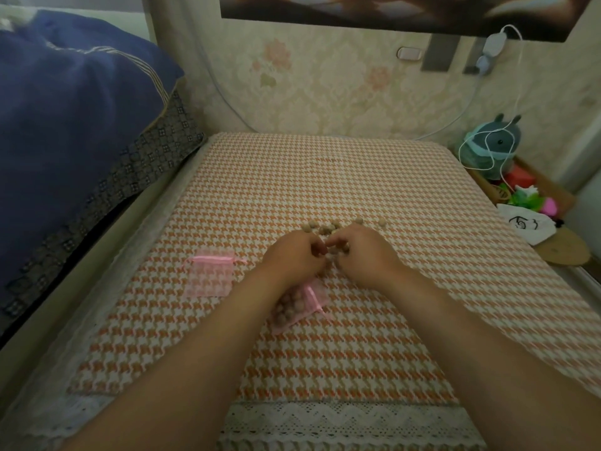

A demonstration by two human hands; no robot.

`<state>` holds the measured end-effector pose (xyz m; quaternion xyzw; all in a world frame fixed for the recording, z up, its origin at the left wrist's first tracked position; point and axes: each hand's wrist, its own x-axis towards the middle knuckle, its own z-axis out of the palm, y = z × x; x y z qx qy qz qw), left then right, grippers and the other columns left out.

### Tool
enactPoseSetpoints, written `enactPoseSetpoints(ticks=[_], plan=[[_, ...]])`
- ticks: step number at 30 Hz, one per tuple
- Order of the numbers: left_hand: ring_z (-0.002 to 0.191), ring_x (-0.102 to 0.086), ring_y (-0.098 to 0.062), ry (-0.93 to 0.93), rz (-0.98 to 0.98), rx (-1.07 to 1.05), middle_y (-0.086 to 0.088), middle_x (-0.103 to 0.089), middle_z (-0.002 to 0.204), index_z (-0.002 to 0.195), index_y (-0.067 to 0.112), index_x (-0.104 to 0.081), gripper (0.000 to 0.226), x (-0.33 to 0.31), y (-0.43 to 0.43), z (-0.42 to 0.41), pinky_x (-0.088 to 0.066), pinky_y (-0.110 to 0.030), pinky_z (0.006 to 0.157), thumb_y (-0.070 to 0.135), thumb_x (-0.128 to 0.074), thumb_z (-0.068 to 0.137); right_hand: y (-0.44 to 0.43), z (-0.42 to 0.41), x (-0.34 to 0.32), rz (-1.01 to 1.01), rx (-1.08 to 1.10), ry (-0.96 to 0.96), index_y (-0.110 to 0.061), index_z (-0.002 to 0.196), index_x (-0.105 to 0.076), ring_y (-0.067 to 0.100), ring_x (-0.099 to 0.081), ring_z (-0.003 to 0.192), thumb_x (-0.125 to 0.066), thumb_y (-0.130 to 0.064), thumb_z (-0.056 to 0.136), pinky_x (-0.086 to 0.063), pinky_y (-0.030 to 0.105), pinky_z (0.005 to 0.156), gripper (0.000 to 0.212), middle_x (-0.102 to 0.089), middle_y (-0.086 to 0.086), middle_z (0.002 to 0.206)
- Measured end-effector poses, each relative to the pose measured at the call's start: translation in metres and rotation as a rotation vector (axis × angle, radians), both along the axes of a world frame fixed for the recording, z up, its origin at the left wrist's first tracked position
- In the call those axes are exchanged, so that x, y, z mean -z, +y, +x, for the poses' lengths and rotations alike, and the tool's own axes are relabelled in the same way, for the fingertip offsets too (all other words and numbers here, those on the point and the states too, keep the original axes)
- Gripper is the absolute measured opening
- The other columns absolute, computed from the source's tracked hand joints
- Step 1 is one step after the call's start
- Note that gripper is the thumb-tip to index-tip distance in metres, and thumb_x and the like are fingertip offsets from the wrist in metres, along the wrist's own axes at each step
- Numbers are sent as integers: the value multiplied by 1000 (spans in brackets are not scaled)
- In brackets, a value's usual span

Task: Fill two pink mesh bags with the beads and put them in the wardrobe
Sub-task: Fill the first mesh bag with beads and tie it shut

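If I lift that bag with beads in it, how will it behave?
The filled bag is thin mesh, so it will probably sag. Its mouth looks open, so beads may spill if it tips. It bulges with beads, so it is likely heavier than the flat empty bag.

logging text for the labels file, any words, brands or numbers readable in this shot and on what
None can be read.
White bag at the right edge: a black drawn mark, too blurred to tell if it is lettering.
Pink bags, beads, cloth, wall picture: no text visible.
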<state>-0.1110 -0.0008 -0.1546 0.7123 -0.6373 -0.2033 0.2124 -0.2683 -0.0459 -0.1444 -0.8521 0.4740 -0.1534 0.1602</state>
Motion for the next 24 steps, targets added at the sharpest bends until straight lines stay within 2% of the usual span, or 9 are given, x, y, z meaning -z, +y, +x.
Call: enactPoseSetpoints(ticks=[2, 4, 7, 10, 14, 17, 20, 22, 24], plan=[[91, -66, -16, -13, 8, -2, 8, -72, 98, 100, 32, -77, 22, 2, -2, 0, -57, -40, 83, 41, -71, 81, -2, 1, 2, 15, 23, 7, -35, 104, -76, 16, -67, 94, -71, -23, 88, -57, 34, 75, 21, -71, -11, 99], [88, -66, -16, -19, 0, -4, 7, -71, 95, 97, 30, -77, 19, 5, -3, 1, -58, -40, 81, 40, -72, 81, -2, 2, 3, 66, 24, -19, -34, 99, -78, 14, -68, 87, -72, -23, 87, -58, 35, 74, 17, -72, -12, 90], [94, -66, -16, 44, -34, -22, 6, -72, 100, 98, 29, -75, 17, 7, -4, 3, -56, -41, 86, 40, -70, 86, -3, 3, 5, 128, 42, -105, -30, 103, -78, 10, -68, 87, -73, -21, 87, -59, 37, 80, 19, -74, -11, 92], [92, -66, -16, 148, -60, -45, 4, -73, 99, 96, 25, -76, 19, 2, -1, 6, -55, -40, 86, 41, -66, 93, -3, 4, 5, 158, 63, -214, -27, 110, -75, 5, -67, 85, -71, -16, 88, -56, 28, 76, 25, -70, -13, 89], [98, -64, -18, 186, -87, -22, -5, -73, 111, 92, 19, -76, 27, -5, 6, 10, -44, -27, 67, 40, -61, 97, 3, 5, 0, 133, 5, -299, -27, 112, -72, 0, -65, 88, -75, -17, 87, -48, 15, 72, 27, -70, -14, 92], [85, -62, -17, 201, -92, -6, -3, -72, 94, 92, 18, -74, 28, -10, 16, 11, -39, -27, 60, 41, -58, 98, 8, 5, -3, 123, -29, -323, -29, 105, -74, -4, -62, 88, -77, -24, 87, -45, 13, 72, 19, -69, -17, 91], [78, -63, -19, 169, -74, 13, -1, -69, 83, 94, 22, -72, 31, -12, 28, 11, -46, -33, 66, 48, -54, 99, 13, 3, -9, 129, -50, -301, -28, 103, -76, -4, -62, 89, -75, -28, 90, -45, 13, 74, 13, -69, -17, 93], [84, -64, -13, 124, -55, 36, 5, -69, 91, 104, 26, -70, 33, -12, 36, 15, -53, -35, 76, 54, -57, 95, 16, 1, -13, 186, -50, -269, -25, 104, -76, -2, -62, 88, -76, -25, 90, -46, 13, 75, 15, -68, -16, 93], [93, -63, -11, 60, 1, 85, 7, -67, 104, 119, 25, -66, 47, -13, 46, 19, -55, -35, 85, 59, -64, 87, 19, -3, -15, 251, -65, -198, -23, 105, -76, 4, -64, 89, -77, -23, 89, -50, 18, 78, 17, -69, -11, 96]])
